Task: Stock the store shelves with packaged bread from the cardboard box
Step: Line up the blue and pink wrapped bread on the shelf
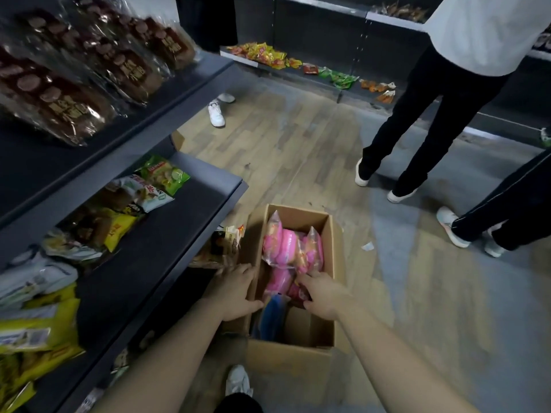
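R hand [323, 296] is down inside the cardboard box [331, 257]. Its fingers [308, 277] are bent onto a pink bread pack [281, 283] near the box's middle. The fingertips are hidden against the plastic, so can't tell if the grip is closed or just touching. L hand [235, 293] lies on the box's left wall, fingers fairly straight along the outside face, thumb over the rim to the inside.

The box is plain brown corrugated card, rectangular, flaps open, standing on the floor [298, 150] just beside the shelving. Its far half holds more pink packs [293, 248]: glossy plastic, puffy rounded shapes, crimped clear top seals. In the near half a soft blue pack [272, 315] stands on edge by the left wall, w/ bare card bottom showing next to it.

To the left are dark matte shelves. The upper shelf [167, 108] carries long brown loaves [89, 73] in clear crinkly bags. The mid shelf [185, 222] has yellow, green & white snack bags [140, 192]. The floor is wood-look planks fading to grey.

Across the aisle stands another person [432, 120] in black trousers, white top & white shoes, by a low shelf of small bright sachets [268, 55].
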Demonstrator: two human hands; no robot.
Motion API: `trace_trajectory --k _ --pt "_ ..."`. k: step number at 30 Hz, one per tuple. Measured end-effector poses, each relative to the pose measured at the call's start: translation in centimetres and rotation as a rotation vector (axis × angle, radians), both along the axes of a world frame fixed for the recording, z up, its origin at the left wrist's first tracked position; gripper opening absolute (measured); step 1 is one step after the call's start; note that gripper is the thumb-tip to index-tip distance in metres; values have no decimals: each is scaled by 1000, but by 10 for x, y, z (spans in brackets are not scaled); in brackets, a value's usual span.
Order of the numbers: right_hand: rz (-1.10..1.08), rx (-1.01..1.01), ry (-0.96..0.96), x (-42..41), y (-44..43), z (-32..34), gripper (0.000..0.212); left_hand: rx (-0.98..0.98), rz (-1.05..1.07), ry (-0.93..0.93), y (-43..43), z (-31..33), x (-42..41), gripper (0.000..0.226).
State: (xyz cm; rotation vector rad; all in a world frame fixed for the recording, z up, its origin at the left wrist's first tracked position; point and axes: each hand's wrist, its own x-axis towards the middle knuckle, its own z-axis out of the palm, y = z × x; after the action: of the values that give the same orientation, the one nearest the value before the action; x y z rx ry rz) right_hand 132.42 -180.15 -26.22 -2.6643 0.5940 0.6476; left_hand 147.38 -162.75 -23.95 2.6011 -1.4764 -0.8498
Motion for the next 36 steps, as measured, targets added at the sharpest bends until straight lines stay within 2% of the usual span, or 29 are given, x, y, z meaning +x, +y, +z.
trace_trajectory --k 10,16,21,23,25,28,29,30,32,36 --pt "5 76 107 24 2 -119 60 -100 -161 -136 -1 -105 15 90" --pt "62 43 216 37 7 -179 44 -159 -328 -191 -11 -144 18 90" --pt "81 -12 239 43 6 -212 44 -129 -383 -256 -24 -155 18 87" --pt "191 -66 303 44 5 -220 57 -132 -391 -279 -29 -158 19 86" --pt "224 -16 306 44 6 -225 65 -132 -391 -294 -32 -161 20 86" --pt "275 3 363 43 9 -237 53 -143 -391 -299 -34 -166 21 85" --pt "170 69 337 42 11 -235 53 -150 -392 -296 -34 -167 22 85" --pt "161 102 339 43 10 -239 55 -159 -392 -291 -34 -168 22 85" --pt "289 49 356 46 9 -239 58 -188 -390 -281 -33 -171 23 85" --pt "168 251 265 50 11 -228 56 -241 -379 -247 -32 -175 25 86"
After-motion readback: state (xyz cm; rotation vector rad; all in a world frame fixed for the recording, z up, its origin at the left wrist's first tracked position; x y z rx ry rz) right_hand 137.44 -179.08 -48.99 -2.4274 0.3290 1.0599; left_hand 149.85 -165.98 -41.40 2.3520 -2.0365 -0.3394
